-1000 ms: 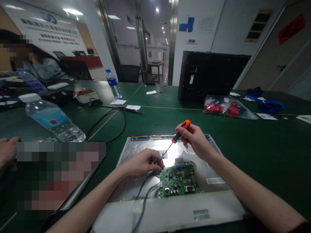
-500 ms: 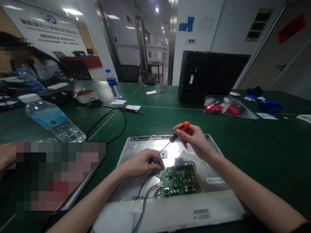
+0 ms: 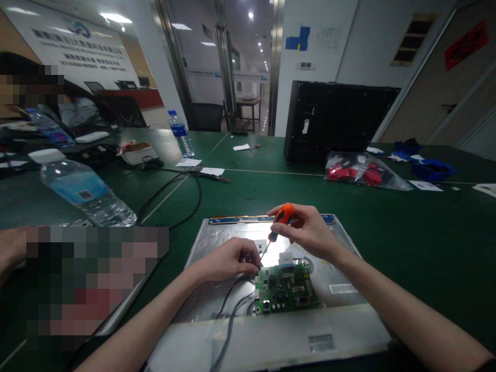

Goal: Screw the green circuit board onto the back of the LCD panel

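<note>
A silver metal panel (image 3: 217, 243) lies flat on the green table (image 3: 406, 243) in front of me, with a green circuit board (image 3: 284, 289) on it. My right hand (image 3: 306, 230) is closed on an orange-handled screwdriver (image 3: 282, 218), its thin shaft slanting down toward the board's upper left corner. My left hand (image 3: 228, 261) rests on the panel beside that corner, fingers curled and pinched at the spot where the tip points. Grey cables (image 3: 230, 305) run from the board toward me.
A water bottle (image 3: 83, 188) lies at the left, and another bottle (image 3: 180, 133) stands farther back. Black cables (image 3: 174, 191) cross the table. A black monitor (image 3: 337, 121) stands behind, next to a bag of red parts (image 3: 362, 173). Another person's hand (image 3: 11, 248) is at the left edge.
My right hand has lowered and moved left with the screwdriver, bringing its tip down toward the board's corner by my left fingers. The left hand has stayed in place.
</note>
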`<state>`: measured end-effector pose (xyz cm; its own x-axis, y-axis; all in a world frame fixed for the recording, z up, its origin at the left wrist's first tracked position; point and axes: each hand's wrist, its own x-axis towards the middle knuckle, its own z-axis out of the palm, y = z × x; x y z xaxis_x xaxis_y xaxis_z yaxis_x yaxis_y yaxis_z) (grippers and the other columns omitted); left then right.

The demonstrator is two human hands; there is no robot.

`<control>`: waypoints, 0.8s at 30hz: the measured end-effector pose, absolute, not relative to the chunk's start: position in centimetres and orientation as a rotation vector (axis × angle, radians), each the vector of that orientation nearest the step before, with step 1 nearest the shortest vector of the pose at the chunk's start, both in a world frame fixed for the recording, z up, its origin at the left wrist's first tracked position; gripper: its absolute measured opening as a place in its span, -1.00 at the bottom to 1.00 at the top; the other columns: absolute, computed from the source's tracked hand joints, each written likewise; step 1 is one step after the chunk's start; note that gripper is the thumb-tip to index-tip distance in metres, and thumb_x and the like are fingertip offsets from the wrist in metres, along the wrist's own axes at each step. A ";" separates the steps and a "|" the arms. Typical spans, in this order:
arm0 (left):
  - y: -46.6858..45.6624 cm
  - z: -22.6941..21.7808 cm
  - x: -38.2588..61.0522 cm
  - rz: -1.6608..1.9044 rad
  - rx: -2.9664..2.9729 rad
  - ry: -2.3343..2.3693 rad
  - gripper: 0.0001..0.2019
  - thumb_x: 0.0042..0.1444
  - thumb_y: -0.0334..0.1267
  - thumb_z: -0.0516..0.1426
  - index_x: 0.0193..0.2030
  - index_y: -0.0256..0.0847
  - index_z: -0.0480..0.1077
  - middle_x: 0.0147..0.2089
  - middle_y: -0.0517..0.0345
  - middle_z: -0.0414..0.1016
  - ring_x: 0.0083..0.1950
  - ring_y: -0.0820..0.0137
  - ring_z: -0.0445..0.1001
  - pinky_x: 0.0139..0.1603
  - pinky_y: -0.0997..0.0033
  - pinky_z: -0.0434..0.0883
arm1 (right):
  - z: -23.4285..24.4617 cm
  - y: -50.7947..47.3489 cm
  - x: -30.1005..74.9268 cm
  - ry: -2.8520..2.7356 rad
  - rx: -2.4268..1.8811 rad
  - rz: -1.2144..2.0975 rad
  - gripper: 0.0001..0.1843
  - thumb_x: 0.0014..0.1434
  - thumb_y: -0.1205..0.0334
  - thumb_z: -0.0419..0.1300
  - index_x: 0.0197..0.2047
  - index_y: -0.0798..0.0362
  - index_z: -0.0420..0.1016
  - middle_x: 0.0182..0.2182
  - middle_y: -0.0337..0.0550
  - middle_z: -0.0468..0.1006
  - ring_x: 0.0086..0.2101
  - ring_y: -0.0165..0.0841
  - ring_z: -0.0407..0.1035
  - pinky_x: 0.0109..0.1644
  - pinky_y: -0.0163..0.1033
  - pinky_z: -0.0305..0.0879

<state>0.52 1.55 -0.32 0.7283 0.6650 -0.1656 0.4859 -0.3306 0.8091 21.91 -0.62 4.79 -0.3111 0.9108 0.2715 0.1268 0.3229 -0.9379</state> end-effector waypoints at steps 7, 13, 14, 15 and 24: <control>1.6 -0.5 0.3 0.243 2.003 0.854 -0.94 -0.02 -0.36 0.22 -0.36 -0.25 0.49 -0.39 0.19 0.46 -0.35 0.39 0.36 -0.34 0.47 0.27 | 4.8 -1.1 21.5 -1.891 -0.930 0.849 -0.64 0.10 0.14 0.28 -0.04 0.06 0.45 -0.42 -0.24 0.50 -0.48 -0.44 0.37 -0.49 -0.36 0.28; 1.7 -0.9 0.1 0.248 1.992 0.826 -0.93 0.01 -0.36 0.20 -0.33 -0.25 0.50 -0.36 0.18 0.49 -0.32 0.38 0.40 -0.28 0.44 0.31 | 4.6 -1.4 21.0 -2.028 -0.924 0.698 -0.56 0.14 0.17 0.25 0.08 0.01 0.31 -0.40 -0.26 0.51 -0.49 -0.44 0.37 -0.44 -0.32 0.29; 1.8 -1.0 0.1 0.251 1.984 0.815 -0.92 0.02 -0.35 0.20 -0.31 -0.25 0.49 -0.35 0.18 0.49 -0.31 0.37 0.41 -0.28 0.44 0.32 | 4.6 -1.4 20.9 -2.048 -0.911 0.668 -0.55 0.14 0.18 0.25 0.09 0.01 0.30 -0.40 -0.27 0.51 -0.49 -0.44 0.37 -0.43 -0.32 0.29; 1.9 -1.2 0.1 0.252 1.976 0.807 -0.90 0.02 -0.35 0.20 -0.29 -0.25 0.49 -0.35 0.18 0.50 -0.31 0.37 0.41 -0.28 0.44 0.32 | 4.5 -1.4 20.8 -2.064 -0.895 0.642 -0.55 0.14 0.20 0.24 0.09 0.00 0.28 -0.40 -0.27 0.51 -0.48 -0.44 0.37 -0.41 -0.31 0.29; 2.0 -1.0 0.1 0.266 1.972 0.784 -0.91 0.01 -0.33 0.21 -0.31 -0.26 0.50 -0.36 0.17 0.51 -0.32 0.38 0.42 -0.30 0.44 0.32 | 4.5 -1.3 20.5 -2.127 -0.822 0.593 -0.57 0.15 0.25 0.23 0.07 -0.04 0.27 -0.37 -0.31 0.50 -0.49 -0.49 0.36 -0.39 -0.35 0.26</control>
